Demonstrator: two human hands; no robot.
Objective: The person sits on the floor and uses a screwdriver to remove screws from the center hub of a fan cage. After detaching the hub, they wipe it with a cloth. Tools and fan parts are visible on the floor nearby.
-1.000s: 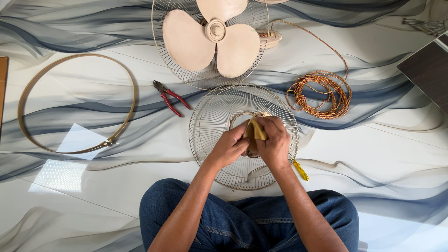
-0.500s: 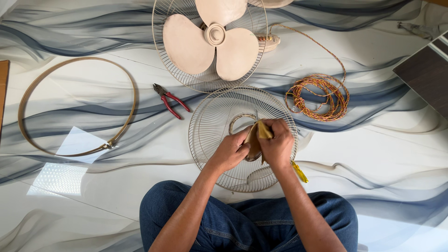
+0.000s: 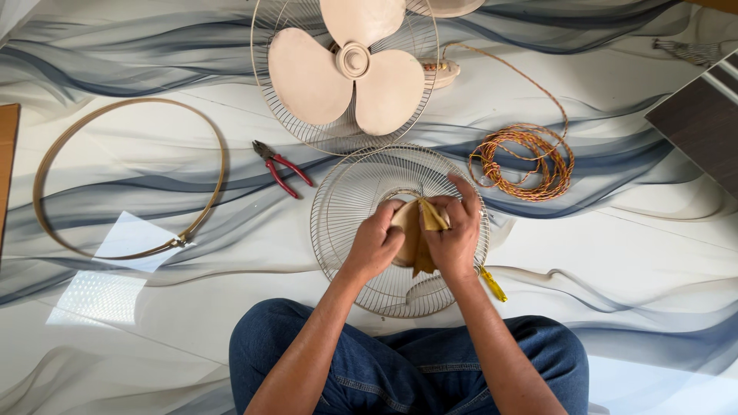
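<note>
A round wire fan grille (image 3: 346, 207) lies flat on the floor in front of my knees. My left hand (image 3: 375, 244) curls around the beige centre disc (image 3: 403, 219) of the grille. My right hand (image 3: 455, 234) pinches a folded brown sheet (image 3: 422, 250), like sandpaper or cloth, pressed on that disc, with its index finger stretched out over the wires. A yellow-handled tool (image 3: 492, 284) sticks out from under my right forearm at the grille's right rim.
Behind the grille lies a beige fan with three blades (image 3: 354, 69) in its rear cage. Red-handled pliers (image 3: 283, 167) are to the left, a coiled orange cord (image 3: 526, 157) to the right, a large thin hoop band (image 3: 207, 138) at the far left, a dark board (image 3: 699, 115) at the far right.
Both hands stay on the grille's centre. The brown sheet has shifted slightly under my right hand, and the right index finger now points further out over the wires.
</note>
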